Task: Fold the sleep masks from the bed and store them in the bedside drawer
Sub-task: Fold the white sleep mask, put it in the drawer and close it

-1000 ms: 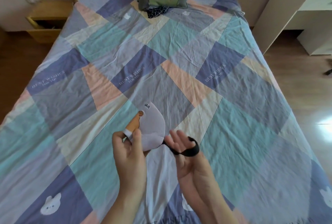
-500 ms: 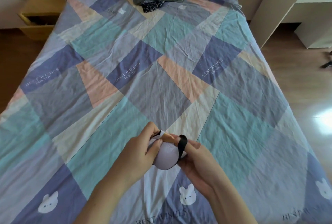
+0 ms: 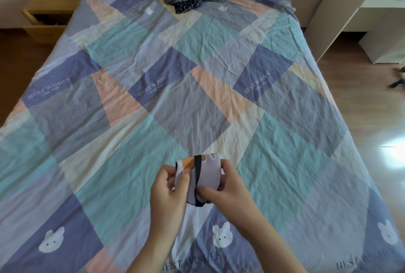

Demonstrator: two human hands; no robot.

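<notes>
Folded sleep mask held over the foot of the bed, strap being wrapped round it.

The pale lilac fabric sleep mask with orange patch [image 3: 202, 173] is clamped by both hands above the patchwork bedcover [image 3: 197, 97]. The left hand [image 3: 169, 191] pinches the left edge; the right hand [image 3: 228, 185] cups the right side, thumb pressing the black elastic strap [image 3: 198, 172]. The strap is judged best kept flat and centred so the fold is not released. The open wooden bedside drawer [image 3: 43, 20] stands well apart, far left.

Both hands, left hand [image 3: 168, 187] and right hand [image 3: 225, 187], grip the folded sleep mask [image 3: 203, 174], its black strap [image 3: 197, 176] wrapped between them.
</notes>
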